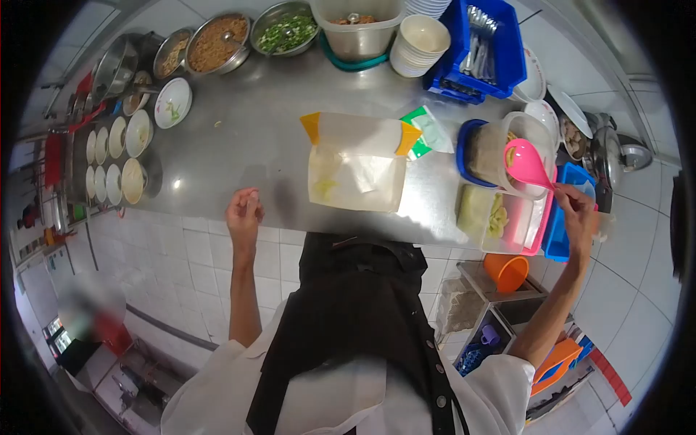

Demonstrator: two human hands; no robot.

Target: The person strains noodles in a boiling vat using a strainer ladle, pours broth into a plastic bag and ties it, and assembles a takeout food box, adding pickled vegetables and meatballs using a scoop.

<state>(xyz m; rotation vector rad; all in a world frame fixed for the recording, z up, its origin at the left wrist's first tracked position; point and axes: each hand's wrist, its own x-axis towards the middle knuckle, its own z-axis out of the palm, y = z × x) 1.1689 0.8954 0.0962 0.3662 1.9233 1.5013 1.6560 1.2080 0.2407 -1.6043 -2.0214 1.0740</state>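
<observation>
Stainless steel surfaces the table [246, 170]; by its front edge hangs the left hand [246, 209], fingers curled together, apparently empty. Right of it stands an open white carton [377, 185], with yellowish smears [325, 187] inside. Further right, the right hand [576, 209] has its grip clamped on the handle end of a pink ladle [528, 165], whose bowl is at the mouth of a clear tub [484, 145]. Held so far back, the ladle probably calls for a slow wrist and a level bowl, to avoid drips.

Containers, left to right: small bowls [133, 181] in rows, contents hard to tell; a steel bowl [230, 67] of brown crumbly food [212, 42]; a second steel bowl [291, 51] of chopped greens [283, 30]; a blue basket [489, 87] of cutlery [478, 54]; a clear box [473, 206] holding pale leaves [498, 216].
</observation>
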